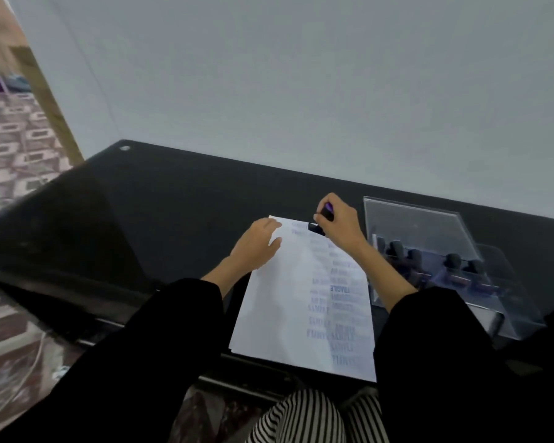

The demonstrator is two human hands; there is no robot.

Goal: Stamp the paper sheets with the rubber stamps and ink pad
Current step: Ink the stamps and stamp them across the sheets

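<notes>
Black desk point(141, 219): right grip point(339, 222) holds stamp point(317, 228) on the paper point(288, 308), far edge.

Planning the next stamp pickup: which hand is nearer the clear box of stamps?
Right. The right hand, gripping a stamp at the far edge of the paper, is left of the clear box; the left hand rests on the paper farther left.
</notes>
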